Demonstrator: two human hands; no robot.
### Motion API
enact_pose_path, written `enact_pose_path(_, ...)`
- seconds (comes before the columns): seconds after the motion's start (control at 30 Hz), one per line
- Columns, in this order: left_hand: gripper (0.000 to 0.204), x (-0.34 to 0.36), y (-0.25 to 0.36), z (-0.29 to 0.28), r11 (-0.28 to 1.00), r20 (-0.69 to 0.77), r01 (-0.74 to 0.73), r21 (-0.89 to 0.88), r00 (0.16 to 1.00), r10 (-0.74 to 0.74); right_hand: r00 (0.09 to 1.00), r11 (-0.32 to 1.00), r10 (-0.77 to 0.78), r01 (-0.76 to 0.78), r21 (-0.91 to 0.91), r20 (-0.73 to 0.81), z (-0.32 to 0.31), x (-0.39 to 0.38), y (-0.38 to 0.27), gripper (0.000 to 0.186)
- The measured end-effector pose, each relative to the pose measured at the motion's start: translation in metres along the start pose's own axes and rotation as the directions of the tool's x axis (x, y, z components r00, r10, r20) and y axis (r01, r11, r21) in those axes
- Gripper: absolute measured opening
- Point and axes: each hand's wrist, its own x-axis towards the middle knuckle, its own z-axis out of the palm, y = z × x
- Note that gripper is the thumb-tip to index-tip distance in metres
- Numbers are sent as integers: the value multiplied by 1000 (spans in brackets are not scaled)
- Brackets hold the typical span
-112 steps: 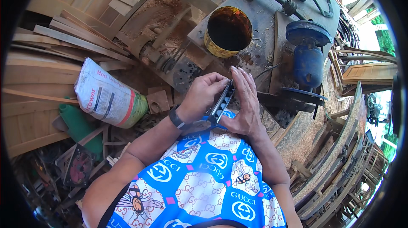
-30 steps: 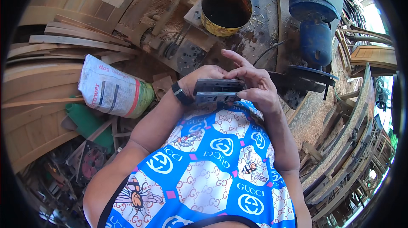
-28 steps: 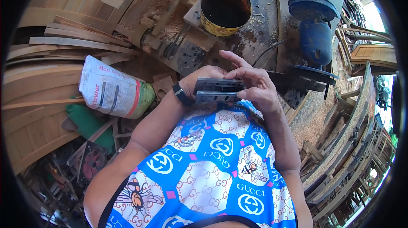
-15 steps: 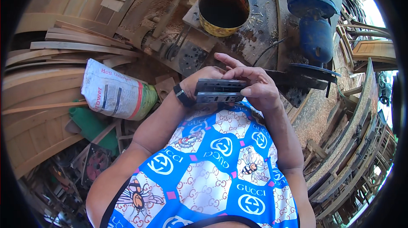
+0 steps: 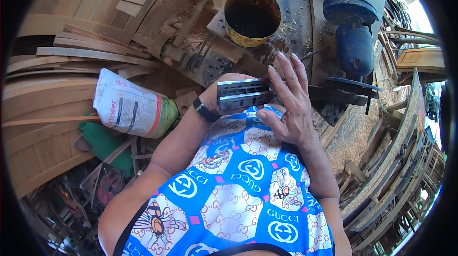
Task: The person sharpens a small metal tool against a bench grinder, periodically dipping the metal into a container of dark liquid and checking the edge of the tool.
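Note:
My left hand (image 5: 209, 97), with a dark band at the wrist, grips a pair of grey slotted metal bars (image 5: 244, 95) in front of my chest. The bars lie side by side, their long slotted faces turned up toward me. Most of my left fingers are hidden behind them. Just off the right end of the bars is my right hand (image 5: 295, 106), fingers stretched and spread, thumb apart, holding nothing. Beyond both hands stands a round yellow-rimmed pot (image 5: 249, 41) with a dark, stained inside.
A blue motor-like machine (image 5: 355, 51) with round discs stands at the far right of the bench. To the left are a white sack (image 5: 131, 106), a green object (image 5: 107, 144) and stacked wood strips (image 5: 95, 55). Sawdust (image 5: 355, 134) and curved timber pieces (image 5: 398, 160) lie on the right.
My right hand has come off the metal bars and opened, its fingers now spread and pointing away. The bars, still in my left hand, have tilted slightly.

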Motion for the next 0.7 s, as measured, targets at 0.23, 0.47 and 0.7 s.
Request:
enact_pose_path(0.23,60,4,15,3,904,-47,70,-421,994,-99,999,996,3,0,-93,41,4,3,-7,92)
enact_pose_path(0.47,31,8,24,11,991,-193,58,-120,978,-81,999,999,-20,22,-46,51,6,8,-12,90)
enact_pose_path(0.7,25,14,22,16,888,-314,103,-449,912,-264,992,996,-92,91,19,81,3,12,-19,85)
